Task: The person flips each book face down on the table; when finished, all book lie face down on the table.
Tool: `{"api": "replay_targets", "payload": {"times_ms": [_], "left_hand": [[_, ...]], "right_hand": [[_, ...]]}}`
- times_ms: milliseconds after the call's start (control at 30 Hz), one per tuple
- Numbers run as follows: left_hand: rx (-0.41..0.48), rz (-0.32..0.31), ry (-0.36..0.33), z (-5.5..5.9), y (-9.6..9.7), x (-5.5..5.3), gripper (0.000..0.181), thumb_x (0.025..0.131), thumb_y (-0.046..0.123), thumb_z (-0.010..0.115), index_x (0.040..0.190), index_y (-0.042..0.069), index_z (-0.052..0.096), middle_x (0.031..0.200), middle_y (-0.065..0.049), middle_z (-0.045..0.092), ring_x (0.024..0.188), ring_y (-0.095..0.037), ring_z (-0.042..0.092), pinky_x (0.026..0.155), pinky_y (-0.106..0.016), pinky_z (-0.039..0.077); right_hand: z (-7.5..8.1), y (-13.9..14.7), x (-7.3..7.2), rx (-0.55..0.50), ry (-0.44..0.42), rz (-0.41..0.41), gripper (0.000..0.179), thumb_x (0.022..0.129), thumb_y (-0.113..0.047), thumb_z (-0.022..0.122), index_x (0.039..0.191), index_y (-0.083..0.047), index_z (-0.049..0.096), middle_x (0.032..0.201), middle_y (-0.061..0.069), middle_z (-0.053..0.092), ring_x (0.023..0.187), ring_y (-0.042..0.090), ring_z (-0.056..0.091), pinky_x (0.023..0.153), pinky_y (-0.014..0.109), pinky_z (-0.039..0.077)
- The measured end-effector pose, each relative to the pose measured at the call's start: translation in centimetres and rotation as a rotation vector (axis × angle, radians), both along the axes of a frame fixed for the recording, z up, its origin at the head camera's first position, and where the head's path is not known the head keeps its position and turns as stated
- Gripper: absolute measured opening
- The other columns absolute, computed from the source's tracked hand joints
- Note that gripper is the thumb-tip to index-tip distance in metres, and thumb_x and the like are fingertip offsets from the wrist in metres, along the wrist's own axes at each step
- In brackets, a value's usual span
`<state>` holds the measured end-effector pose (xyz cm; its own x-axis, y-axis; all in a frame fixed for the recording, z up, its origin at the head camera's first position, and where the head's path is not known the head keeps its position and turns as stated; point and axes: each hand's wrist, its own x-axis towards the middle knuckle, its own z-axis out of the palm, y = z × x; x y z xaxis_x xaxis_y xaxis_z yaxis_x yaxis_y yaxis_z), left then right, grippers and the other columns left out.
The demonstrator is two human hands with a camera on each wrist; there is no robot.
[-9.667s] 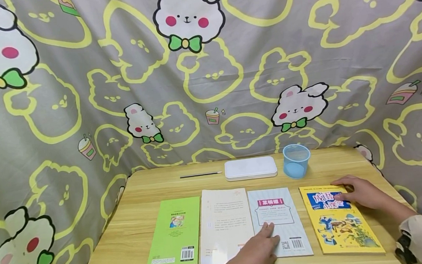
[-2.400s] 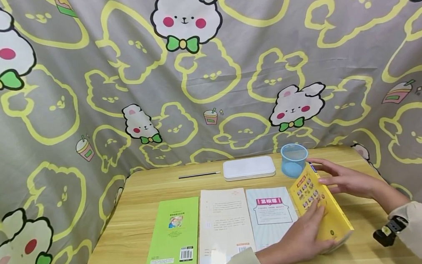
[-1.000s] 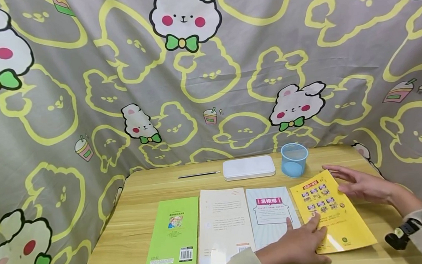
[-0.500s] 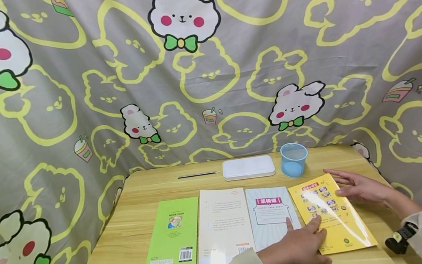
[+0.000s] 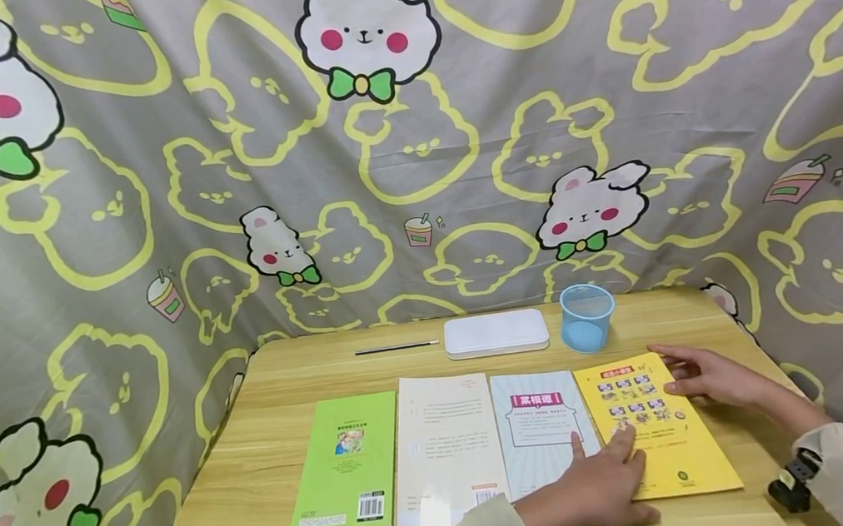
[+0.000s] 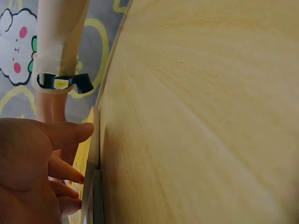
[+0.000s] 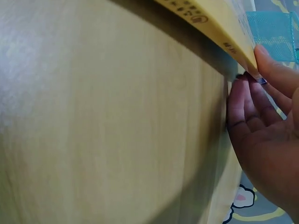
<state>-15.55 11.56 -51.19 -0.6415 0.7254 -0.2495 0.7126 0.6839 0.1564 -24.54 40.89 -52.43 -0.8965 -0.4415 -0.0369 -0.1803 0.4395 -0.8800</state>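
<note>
A yellow book [image 5: 666,442] shows its back cover, with rows of small pictures, at the right end of a row of books. My left hand [image 5: 599,481] rests its straight fingers over the yellow book's lower left part, the index finger reaching over the light blue book [image 5: 544,419] beside it. At the yellow book's top right corner, my right hand [image 5: 713,379] pinches the edge. In the right wrist view, the thumb lies at the corner of the yellow book [image 7: 215,32] and the other fingers curl at its underside; a shadowed gap shows beneath the book.
Left of the light blue book lie a cream book [image 5: 449,453] and a green book [image 5: 349,470]. Behind the row are a thin dark pencil [image 5: 396,348], a white case [image 5: 496,334] and a blue mesh cup [image 5: 588,319]. A patterned curtain [image 5: 443,169] encloses the wooden table [image 5: 244,471].
The yellow book lay front cover up earlier; it was turned over between both hands. Over the last second it has come down and straightened beside the light blue book.
</note>
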Motion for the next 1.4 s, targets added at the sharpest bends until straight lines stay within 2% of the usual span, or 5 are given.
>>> {"api": "replay_targets", "payload": {"times_ms": [300,567,833,1233,1400], "left_hand": [[-0.001,-0.001,0.007,-0.39,0.01,-0.16,0.076,0.096,0.065,0.057,0.16,0.028,0.038,0.171,0.011,0.01,0.155,-0.002,0.008,0.123,-0.058,0.025],[0.0,0.014,-0.012,-0.09,-0.01,-0.14,0.075,0.097,0.064,0.058,0.16,0.028,0.038,0.171,0.013,0.012,0.155,-0.002,0.008,0.123,-0.056,0.025],[0.0,0.024,-0.014,-0.02,-0.03,-0.12,0.075,0.097,0.064,0.057,0.16,0.029,0.037,0.171,0.014,0.012,0.155,-0.001,0.008,0.124,-0.055,0.025],[0.04,0.023,-0.033,-0.31,-0.49,-0.28,0.077,0.097,0.064,0.057,0.161,0.03,0.033,0.171,0.015,0.009,0.156,-0.003,0.007,0.126,-0.054,0.02],[0.052,0.016,-0.031,-0.26,-0.87,-0.25,0.077,0.096,0.064,0.058,0.161,0.032,0.032,0.17,0.015,0.008,0.157,-0.006,0.009,0.125,-0.05,0.023]], "right_hand": [[0.07,-0.26,0.11,0.13,0.038,-0.064,0.075,0.097,-0.014,0.072,0.152,0.016,0.031,0.125,0.025,0.056,0.096,0.003,0.054,0.074,0.021,0.05],[-0.23,-0.3,-0.25,0.067,-0.041,-0.059,0.075,0.098,-0.01,0.07,0.152,0.019,0.028,0.108,0.015,0.05,0.076,0.012,0.046,0.053,0.025,0.042],[-0.45,-0.46,-0.56,0.098,-0.026,-0.076,0.075,0.094,-0.01,0.073,0.149,0.021,0.031,0.1,0.011,0.047,0.077,0.01,0.04,0.062,0.023,0.037],[-0.23,-0.83,-0.51,0.1,-0.067,-0.102,0.081,0.093,-0.008,0.073,0.151,0.021,0.026,0.101,0.012,0.046,0.072,0.012,0.042,0.058,0.023,0.041],[-0.38,-0.98,-0.28,0.116,-0.07,-0.134,0.083,0.091,-0.009,0.075,0.152,0.02,0.026,0.102,0.013,0.046,0.073,0.013,0.043,0.058,0.023,0.042]]}}
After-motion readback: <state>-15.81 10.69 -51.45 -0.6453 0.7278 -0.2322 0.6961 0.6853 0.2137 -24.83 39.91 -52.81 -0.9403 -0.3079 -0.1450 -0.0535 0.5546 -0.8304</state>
